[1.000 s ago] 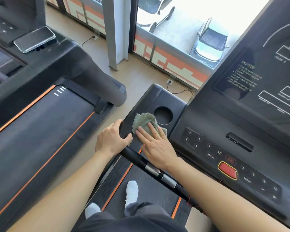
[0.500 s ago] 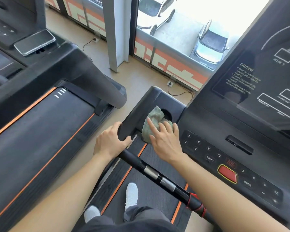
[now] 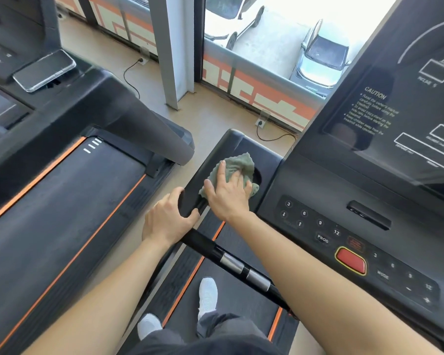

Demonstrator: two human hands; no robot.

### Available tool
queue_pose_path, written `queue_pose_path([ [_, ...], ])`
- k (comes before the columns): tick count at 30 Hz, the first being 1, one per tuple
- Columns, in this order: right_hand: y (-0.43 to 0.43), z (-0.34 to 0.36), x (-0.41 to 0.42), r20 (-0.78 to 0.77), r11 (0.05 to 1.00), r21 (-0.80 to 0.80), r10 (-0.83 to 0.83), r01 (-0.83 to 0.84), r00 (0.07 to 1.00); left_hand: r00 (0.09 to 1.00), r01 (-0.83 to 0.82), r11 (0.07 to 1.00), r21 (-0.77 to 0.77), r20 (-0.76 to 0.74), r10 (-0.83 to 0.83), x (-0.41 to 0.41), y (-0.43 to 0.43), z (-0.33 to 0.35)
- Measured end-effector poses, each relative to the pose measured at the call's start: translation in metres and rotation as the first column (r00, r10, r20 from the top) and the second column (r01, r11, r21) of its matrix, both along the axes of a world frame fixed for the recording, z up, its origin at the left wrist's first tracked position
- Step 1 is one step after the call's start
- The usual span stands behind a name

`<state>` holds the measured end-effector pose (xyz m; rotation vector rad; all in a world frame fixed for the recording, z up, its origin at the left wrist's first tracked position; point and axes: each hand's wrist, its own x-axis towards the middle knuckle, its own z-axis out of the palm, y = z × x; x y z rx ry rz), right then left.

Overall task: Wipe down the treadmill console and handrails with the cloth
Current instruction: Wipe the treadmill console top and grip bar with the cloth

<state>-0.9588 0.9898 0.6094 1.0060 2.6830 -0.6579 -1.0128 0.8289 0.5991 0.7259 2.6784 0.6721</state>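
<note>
Head view: the round black cup-holder recess (image 3: 257,175) in the console's left wing is mostly covered by the crumpled grey-green terry cloth (image 3: 237,163), so its inside cannot be seen. The right hand (image 3: 228,194) lies flat on that cloth, fingers (image 3: 222,172) spread and pressing it onto the black plastic treadmill console (image 3: 326,190), toward 12 o'clock from the left hand. The left hand (image 3: 168,221) has its fingers curled around the near corner of the wing, where the black handrail bar with two silver sensor bands (image 3: 241,267) begins; that bar runs toward 5 o'clock and disappears behind the right forearm. The console's dark display panel (image 3: 400,98) is cut off at the right edge. Readable on it: "CAUTION"; the finer print blurs. The keys read 3, 6, 9, 12, "PROG" and "MODE", beside a red oval stop button (image 3: 351,261). At 10 o'clock, a dark smartphone (image 3: 44,70) lies on a neighbouring treadmill (image 3: 62,188).
</note>
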Motion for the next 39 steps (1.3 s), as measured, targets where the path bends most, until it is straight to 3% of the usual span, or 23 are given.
queue_pose_path([
  [5, 0.006, 0.001, 0.030, 0.003, 0.978, 0.118, 0.173, -0.172, 0.985, 1.000, 0.005, 1.000, 0.004, -0.007, -0.005, 0.002, -0.001, 0.000],
  [9, 0.020, -0.001, 0.069, 0.039, 0.859, 0.374, 0.361, -0.349, 0.932, 1.000, 0.001, 1.000, 0.002, 0.002, -0.001, 0.002, -0.001, 0.001],
  [12, 0.042, -0.003, 0.077, 0.081, 0.799, 0.458, 0.400, -0.390, 0.913, 1.000, -0.019, 1.000, 0.002, 0.017, 0.018, 0.002, -0.001, 0.001],
  [21, 0.052, -0.005, 0.046, 0.139, 0.879, 0.339, 0.306, -0.335, 0.942, 1.000, -0.014, 1.000, -0.001, 0.005, 0.014, 0.002, 0.000, 0.003],
  [25, 0.035, -0.005, 0.052, 0.094, 0.888, 0.269, 0.361, -0.372, 0.928, 0.999, -0.024, 1.000, 0.007, 0.046, 0.023, 0.003, -0.002, 0.006],
  [29, 0.025, -0.009, 0.066, 0.046, 0.846, 0.332, 0.428, -0.417, 0.903, 0.991, -0.046, 0.998, 0.042, 0.130, 0.040, 0.002, -0.009, 0.006],
  [35, 0.027, -0.012, 0.061, -0.102, 0.778, 0.316, 0.596, -0.543, 0.796, 0.950, -0.261, 0.921, 0.288, 0.248, 0.192, 0.006, -0.021, 0.008],
  [39, 0.011, -0.001, 0.025, -0.222, 0.737, 0.146, 0.675, -0.660, 0.704, 0.954, -0.275, 0.891, 0.362, 0.215, 0.207, 0.021, -0.031, 0.009],
])
